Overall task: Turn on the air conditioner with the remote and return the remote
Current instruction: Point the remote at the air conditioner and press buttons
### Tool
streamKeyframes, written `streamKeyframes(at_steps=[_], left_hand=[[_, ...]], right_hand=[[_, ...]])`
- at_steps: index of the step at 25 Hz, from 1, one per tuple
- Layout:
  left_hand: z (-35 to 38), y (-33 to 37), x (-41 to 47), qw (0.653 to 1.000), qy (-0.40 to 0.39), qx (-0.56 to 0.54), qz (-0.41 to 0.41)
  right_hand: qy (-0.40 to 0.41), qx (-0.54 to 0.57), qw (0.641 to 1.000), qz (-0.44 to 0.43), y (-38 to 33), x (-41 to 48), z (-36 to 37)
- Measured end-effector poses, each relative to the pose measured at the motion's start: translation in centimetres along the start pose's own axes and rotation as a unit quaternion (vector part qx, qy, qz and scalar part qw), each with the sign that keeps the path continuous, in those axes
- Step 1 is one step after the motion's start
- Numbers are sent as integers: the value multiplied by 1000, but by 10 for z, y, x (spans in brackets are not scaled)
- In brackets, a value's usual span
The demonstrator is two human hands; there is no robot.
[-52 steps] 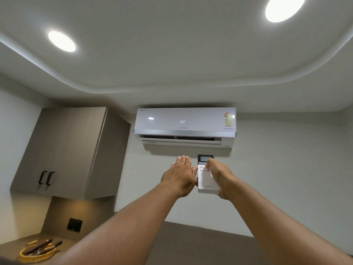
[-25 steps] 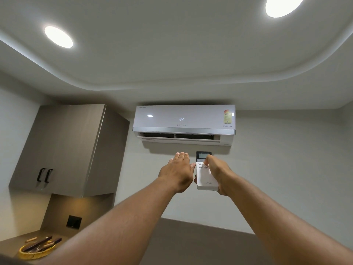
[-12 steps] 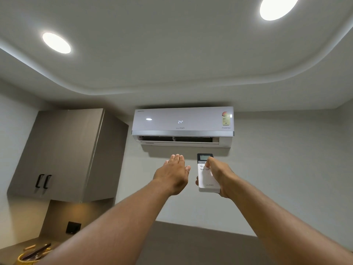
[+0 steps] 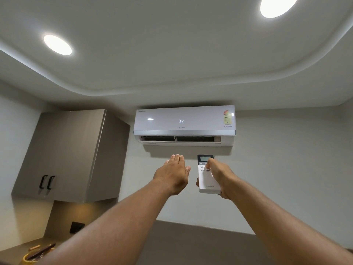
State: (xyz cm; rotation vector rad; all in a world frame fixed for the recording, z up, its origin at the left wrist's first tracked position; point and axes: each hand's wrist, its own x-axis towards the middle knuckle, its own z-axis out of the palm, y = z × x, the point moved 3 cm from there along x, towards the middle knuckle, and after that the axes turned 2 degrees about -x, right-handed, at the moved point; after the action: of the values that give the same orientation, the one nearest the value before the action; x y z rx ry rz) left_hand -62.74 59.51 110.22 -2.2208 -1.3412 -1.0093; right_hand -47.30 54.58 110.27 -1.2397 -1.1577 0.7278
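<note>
Remote up, thumb on the buttons, AC lit

The remote (image 4: pixel 208 176), at centre frame just below the AC (image 4: pixel 184 125), looks like a light, rigid plastic slab with a smooth, likely slippery shell; the safest hold is probably around its lower body, clear of the screen and keys. The right hand (image 4: pixel 222 178) grasps it just so: fingers wrapped behind the lower half, thumb bent onto the upper buttons (which key it touches is too small to tell). The left hand (image 4: pixel 174 175), beside the remote but apart from it, is spread flat, palm away, holding nothing. The AC panel shows 24 and its flap stands ajar, so it seems on; returning the remote remains.
</note>
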Motion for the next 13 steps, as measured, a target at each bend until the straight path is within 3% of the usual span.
streamKeyframes(at_steps=[13], left_hand=[[5,-1,-6,1000,-12,15,12]], right_hand=[[8,-12,1000,-8,-3,-7,8]])
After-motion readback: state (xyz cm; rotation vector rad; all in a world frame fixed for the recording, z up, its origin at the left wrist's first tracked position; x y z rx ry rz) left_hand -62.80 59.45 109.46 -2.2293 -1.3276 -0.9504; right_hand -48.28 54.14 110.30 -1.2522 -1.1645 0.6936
